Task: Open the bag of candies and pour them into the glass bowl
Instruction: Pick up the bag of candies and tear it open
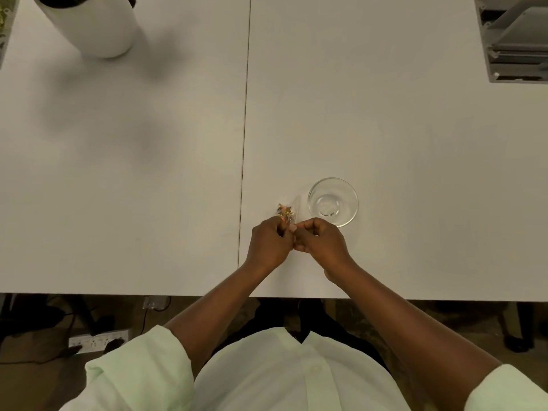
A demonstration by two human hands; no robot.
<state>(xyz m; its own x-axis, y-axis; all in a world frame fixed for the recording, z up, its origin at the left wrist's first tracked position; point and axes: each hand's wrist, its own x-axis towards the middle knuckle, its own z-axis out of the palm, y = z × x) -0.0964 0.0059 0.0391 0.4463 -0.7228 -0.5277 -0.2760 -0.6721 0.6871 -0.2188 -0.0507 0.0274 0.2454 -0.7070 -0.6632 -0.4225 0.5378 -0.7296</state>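
Note:
A small clear bag of candies (285,212) with colourful pieces inside lies on the white table (385,129), its near end pinched between both hands. My left hand (268,244) grips the bag's near end from the left. My right hand (321,241) pinches the same end from the right, the two hands touching. An empty glass bowl (333,202) stands upright just right of the bag and just beyond my right hand.
A white cylindrical pot (95,25) stands at the far left of the table. A grey cable box with an open flap (516,40) is set into the far right corner. A seam (245,114) runs down the tabletop.

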